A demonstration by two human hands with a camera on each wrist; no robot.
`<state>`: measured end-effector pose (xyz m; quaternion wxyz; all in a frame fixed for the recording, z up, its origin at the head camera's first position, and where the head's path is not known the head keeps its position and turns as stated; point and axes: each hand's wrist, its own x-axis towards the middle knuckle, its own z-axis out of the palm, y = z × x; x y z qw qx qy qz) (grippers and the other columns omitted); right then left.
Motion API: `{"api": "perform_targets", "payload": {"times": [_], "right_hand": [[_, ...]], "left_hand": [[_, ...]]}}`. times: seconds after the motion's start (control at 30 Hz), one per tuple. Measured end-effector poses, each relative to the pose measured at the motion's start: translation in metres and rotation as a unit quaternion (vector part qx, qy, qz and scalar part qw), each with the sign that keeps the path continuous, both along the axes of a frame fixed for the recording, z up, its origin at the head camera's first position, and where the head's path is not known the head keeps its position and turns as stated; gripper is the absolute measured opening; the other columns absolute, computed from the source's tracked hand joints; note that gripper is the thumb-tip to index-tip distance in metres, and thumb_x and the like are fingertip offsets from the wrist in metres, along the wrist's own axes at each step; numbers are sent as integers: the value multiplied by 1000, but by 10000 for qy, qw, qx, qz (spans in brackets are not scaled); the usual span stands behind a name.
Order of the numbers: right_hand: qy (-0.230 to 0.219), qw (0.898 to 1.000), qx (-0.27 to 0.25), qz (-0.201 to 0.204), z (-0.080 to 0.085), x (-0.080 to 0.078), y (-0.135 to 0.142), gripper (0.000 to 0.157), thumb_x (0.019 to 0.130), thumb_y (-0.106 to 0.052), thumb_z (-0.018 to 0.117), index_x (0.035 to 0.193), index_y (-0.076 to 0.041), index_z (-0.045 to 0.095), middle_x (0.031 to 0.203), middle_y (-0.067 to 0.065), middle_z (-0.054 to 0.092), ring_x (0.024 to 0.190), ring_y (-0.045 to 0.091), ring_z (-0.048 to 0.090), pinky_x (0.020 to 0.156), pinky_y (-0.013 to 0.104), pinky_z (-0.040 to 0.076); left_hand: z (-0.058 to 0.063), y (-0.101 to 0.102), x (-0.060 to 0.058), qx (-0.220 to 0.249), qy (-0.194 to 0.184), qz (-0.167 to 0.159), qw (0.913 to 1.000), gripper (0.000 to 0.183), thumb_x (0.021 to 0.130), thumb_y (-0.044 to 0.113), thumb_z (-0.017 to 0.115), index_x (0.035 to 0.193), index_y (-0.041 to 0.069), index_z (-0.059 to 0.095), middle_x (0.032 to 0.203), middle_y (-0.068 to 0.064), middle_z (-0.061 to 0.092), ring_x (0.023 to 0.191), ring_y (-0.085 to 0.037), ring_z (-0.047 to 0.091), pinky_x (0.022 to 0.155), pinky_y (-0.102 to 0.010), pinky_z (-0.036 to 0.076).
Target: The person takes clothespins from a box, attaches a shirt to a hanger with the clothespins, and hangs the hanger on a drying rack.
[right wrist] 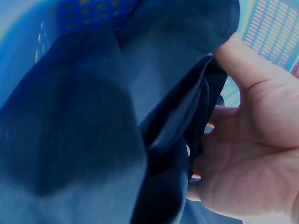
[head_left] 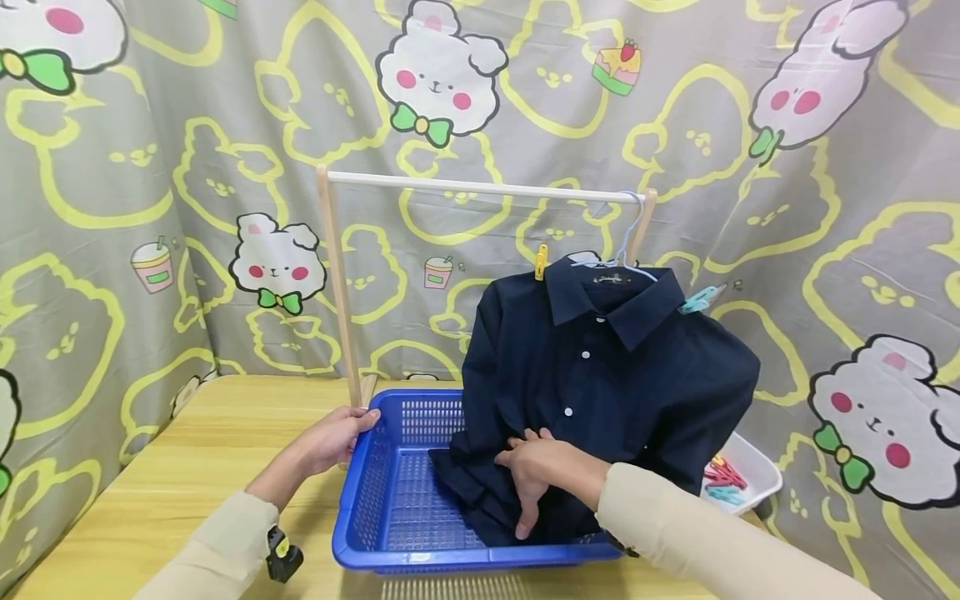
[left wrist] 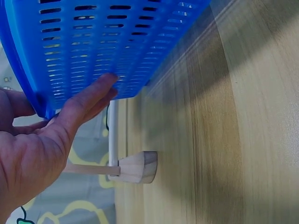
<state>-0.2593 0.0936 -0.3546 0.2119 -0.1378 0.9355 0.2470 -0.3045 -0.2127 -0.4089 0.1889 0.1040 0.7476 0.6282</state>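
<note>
A dark navy shirt (head_left: 585, 383) with white buttons hangs on a light-blue wire hanger (head_left: 626, 242), its lower part bunched in a blue perforated basket (head_left: 352, 508). A yellow clothespin (head_left: 541, 262) and a light-blue clothespin (head_left: 702, 298) sit at its shoulders. My left hand (head_left: 341, 437) grips the basket's left rim, thumb over the edge; in the left wrist view its fingers (left wrist: 96, 93) lie against the outer wall. My right hand (head_left: 536, 471) rests on the shirt front over the basket, fingers spread and thumb extended. Folds hide some fingertips in the right wrist view.
A rack with a white rail (head_left: 480, 185) and wooden posts (head_left: 341, 292) stands behind the basket on the wooden table (head_left: 202, 450). At the right, a white bin (head_left: 765, 471) holds red and light-blue clothespins (head_left: 723, 479). A patterned curtain (head_left: 420, 317) surrounds the table.
</note>
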Motion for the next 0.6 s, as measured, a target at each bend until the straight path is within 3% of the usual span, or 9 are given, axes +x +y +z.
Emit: {"api": "perform_targets", "payload": {"times": [0.17, 0.3, 0.4, 0.6], "right_hand": [[-84, 9997, 224, 43, -6, -1, 4, 112, 61, -58, 93, 152, -52, 27, 161, -13, 27, 149, 19, 25, 120, 38, 24], [-20, 10000, 22, 41, -22, -5, 12, 111, 70, -35, 94, 153, -54, 23, 162, -13, 27, 152, 19, 23, 123, 39, 22], [116, 9997, -108, 160, -30, -6, 20, 108, 77, -19, 88, 154, -52, 21, 162, -12, 28, 152, 20, 25, 122, 40, 23], [698, 9939, -385, 757, -41, 1, 31, 97, 78, -16, 83, 155, -40, 29, 158, -6, 35, 150, 24, 30, 121, 42, 27]], "left_hand": [[1, 1, 0, -60, -1, 45, 10000, 38, 112, 24, 34, 118, -10, 50, 74, 3, 56, 69, -9, 61, 67, -31, 58], [1, 1, -1, -73, -21, 72, 9999, 34, 112, 23, 34, 112, -7, 50, 71, 5, 48, 65, -7, 55, 63, -28, 56], [1, 1, -1, -65, -38, 86, 9999, 33, 112, 23, 33, 110, -5, 50, 70, 6, 47, 64, -7, 54, 62, -27, 55], [2, 1, -1, -33, -51, 105, 9999, 31, 112, 21, 33, 107, -4, 50, 70, 6, 47, 64, -6, 53, 63, -27, 54]]}}
